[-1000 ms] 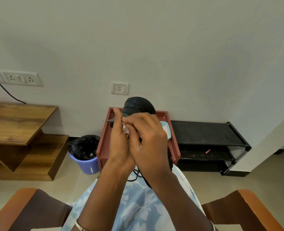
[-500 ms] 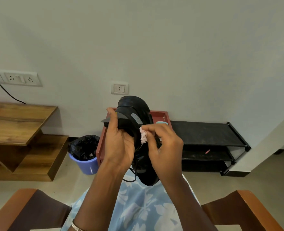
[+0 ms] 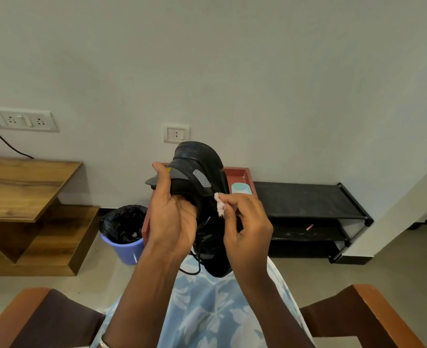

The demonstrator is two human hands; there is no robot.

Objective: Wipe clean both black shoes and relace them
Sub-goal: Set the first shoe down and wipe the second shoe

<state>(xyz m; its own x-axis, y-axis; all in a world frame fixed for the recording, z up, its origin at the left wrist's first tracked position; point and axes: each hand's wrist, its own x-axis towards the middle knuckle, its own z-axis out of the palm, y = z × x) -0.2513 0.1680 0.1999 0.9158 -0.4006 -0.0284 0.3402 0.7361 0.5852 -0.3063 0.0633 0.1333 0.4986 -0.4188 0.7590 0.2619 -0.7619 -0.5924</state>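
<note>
One black shoe (image 3: 202,169) stands almost on end in front of me, heel up, toe resting on my lap. My left hand (image 3: 171,212) grips it at the collar, thumb along the tongue. My right hand (image 3: 245,222) pinches a small pinkish wad of cloth (image 3: 219,206) against the shoe's right side, near a grey patch. A loose black lace (image 3: 195,262) hangs from the shoe above my lap. The second shoe is not in view.
A reddish stool-like tray (image 3: 242,172) stands behind the shoe with a pale blue dish (image 3: 241,189) on it. A blue bin with a black liner (image 3: 124,229) sits left of it, a black shoe rack (image 3: 305,202) on the right, a wooden table (image 3: 26,184) at left. Chair arms flank my lap.
My two hands were clasped together over the shoe; they have separated. The shoe has risen into view, and my right hand has slid to its right side with the cloth.
</note>
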